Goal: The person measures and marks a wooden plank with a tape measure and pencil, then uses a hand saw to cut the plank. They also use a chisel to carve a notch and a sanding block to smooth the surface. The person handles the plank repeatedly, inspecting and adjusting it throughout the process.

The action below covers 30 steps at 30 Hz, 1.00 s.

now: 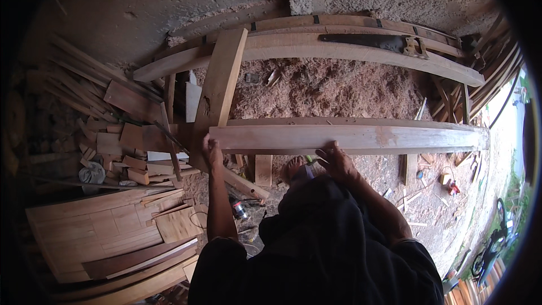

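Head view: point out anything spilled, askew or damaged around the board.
Shavings lie thick beyond the board, like unswept waste. A plank lies aslant across the far beam. The board has a reddish patch toward its right end, unlike the paler wood around it.

saw (pixel 364 40) on far beam (pixel 271 48), plank (pixel 288 136) nearer

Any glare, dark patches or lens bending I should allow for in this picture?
Head view, throughout: daylight washes out the pale ground along the right side; the long, flat, pale wooden plank whitens toward its right end, possibly glare; the person's black cloth garment loses detail in shadow; fisheye distortion bows the thick pale wooden beam under the black-bladed handsaw.
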Each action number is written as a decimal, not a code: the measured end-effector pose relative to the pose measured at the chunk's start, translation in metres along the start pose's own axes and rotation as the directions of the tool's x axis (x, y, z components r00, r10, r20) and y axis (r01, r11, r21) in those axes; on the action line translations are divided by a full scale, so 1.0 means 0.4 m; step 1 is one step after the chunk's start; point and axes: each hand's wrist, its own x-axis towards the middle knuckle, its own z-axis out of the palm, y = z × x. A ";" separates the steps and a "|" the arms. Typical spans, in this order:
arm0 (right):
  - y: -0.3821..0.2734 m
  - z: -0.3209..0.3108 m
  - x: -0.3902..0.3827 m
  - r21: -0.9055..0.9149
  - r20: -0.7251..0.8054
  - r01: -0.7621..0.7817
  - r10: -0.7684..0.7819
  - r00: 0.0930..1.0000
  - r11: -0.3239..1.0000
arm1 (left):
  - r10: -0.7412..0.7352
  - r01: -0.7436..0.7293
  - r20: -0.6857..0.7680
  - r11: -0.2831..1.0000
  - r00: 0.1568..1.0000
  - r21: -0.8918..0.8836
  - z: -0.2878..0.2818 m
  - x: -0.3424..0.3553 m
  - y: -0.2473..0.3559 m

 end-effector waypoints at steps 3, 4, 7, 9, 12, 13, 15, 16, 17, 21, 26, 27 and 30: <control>0.004 0.070 0.015 0.177 0.119 -0.124 0.104 0.987 0.976 | -0.073 0.069 -0.033 0.991 0.997 -0.117 -0.009 0.064 -0.005; -0.009 0.086 0.021 0.132 0.089 -0.249 0.239 0.967 0.959 | -0.127 0.126 -0.027 0.992 0.992 -0.008 -0.006 0.079 0.004; -0.055 0.125 0.003 0.016 0.034 -0.263 0.262 0.964 0.965 | 0.010 0.068 -0.135 0.823 0.991 0.564 0.026 0.109 0.040; -0.118 0.116 -0.004 -0.630 0.019 -0.228 0.308 0.951 0.743 | 0.032 0.138 -0.206 0.641 0.978 0.755 0.045 0.124 0.056; -0.222 0.067 -0.010 -0.983 -0.088 -0.043 -0.248 0.965 0.181 | -0.010 0.195 -0.241 0.619 0.970 0.761 0.080 0.150 0.052; -0.253 0.043 -0.011 -0.999 -0.036 -0.046 -0.513 0.858 -0.007 | 0.049 0.204 -0.291 0.602 0.955 0.772 0.085 0.159 0.043; -0.336 -0.019 0.029 -0.989 0.060 -0.064 -0.751 0.658 -0.136 | 0.159 0.138 -0.309 0.645 0.938 0.752 0.111 0.166 0.014; -0.361 -0.048 0.043 -0.972 0.141 -0.053 -0.743 0.654 -0.231 | 0.158 0.133 -0.308 0.658 0.938 0.742 0.112 0.171 0.000; -0.383 -0.075 0.059 -0.948 0.194 -0.054 -0.703 0.684 -0.314 | 0.157 0.132 -0.312 0.669 0.937 0.731 0.113 0.177 -0.012; -0.379 -0.126 0.102 -0.963 0.127 -0.027 -0.538 0.833 -0.269 | 0.100 0.161 -0.309 0.680 0.946 0.715 0.081 0.183 -0.027; -0.361 -0.130 0.117 -0.974 0.059 -0.086 -0.600 0.798 -0.211 | 0.024 0.184 -0.268 0.668 0.963 0.721 0.076 0.155 0.024; -0.363 -0.128 0.118 -0.972 0.034 -0.114 -0.606 0.794 -0.204 | 0.035 0.182 -0.272 0.662 0.962 0.727 0.079 0.149 0.036; -0.368 -0.124 0.118 -0.974 0.009 -0.133 -0.610 0.792 -0.186 | 0.041 0.184 -0.271 0.635 0.962 0.750 0.077 0.142 0.058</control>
